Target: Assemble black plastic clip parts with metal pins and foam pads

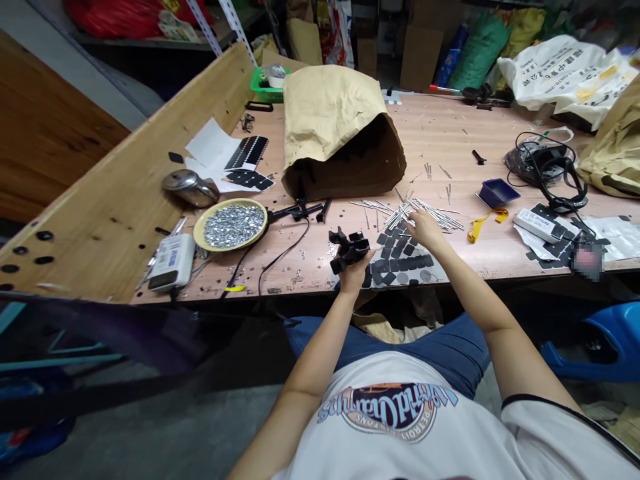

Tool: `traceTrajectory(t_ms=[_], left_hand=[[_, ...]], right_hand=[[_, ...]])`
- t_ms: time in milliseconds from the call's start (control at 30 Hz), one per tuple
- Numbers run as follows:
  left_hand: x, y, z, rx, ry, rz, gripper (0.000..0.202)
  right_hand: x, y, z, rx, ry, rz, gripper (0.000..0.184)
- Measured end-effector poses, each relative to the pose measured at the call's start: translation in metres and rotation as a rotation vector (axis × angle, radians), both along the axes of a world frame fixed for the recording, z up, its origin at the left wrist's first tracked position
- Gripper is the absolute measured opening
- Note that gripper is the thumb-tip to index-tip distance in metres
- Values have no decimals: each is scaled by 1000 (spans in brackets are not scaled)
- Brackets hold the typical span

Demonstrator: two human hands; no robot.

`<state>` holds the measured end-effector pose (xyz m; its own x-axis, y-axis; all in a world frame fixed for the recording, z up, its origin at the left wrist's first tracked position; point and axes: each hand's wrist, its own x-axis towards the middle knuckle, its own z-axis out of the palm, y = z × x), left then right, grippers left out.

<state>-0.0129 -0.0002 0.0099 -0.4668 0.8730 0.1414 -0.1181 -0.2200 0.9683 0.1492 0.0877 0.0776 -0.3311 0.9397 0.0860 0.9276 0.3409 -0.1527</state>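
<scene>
Many thin rods [401, 215] lie by the right hand [425, 231], apparently touching it.

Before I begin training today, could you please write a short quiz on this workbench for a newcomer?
1. What does the left hand hold?
2. True or false: the yellow bowl is filled with small shiny pieces.
3. Which of these is the right hand at?
a) the blue box
b) the thin metal rods
c) the paper bag

Key:
1. Black parts; how many is hard to tell.
2. True.
3. b
</scene>
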Motion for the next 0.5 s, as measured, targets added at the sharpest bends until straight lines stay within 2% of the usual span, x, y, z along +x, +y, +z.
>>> traceTrajectory(t_ms=[100,200,300,367,433,500], left_hand=[[1,1,6,25,-1,-34,45],[8,1,7,55,16,-70,46],[13,1,4,62,25,-77,47],[14,0,1,64,34,-74,46],[13,0,-2,72,54,-77,45],[12,0,-5,77,85,-81,43]], right_hand=[[4,12,-10,-192,-249,-12,19],[0,13,-17,-216,-255,34,21],[0,12,-12,-213,-223,29,24],[3,9,-3,-132,-50,32,32],[6,0,10,29,307,94,39],[7,-16,22,204,697,222,40]])
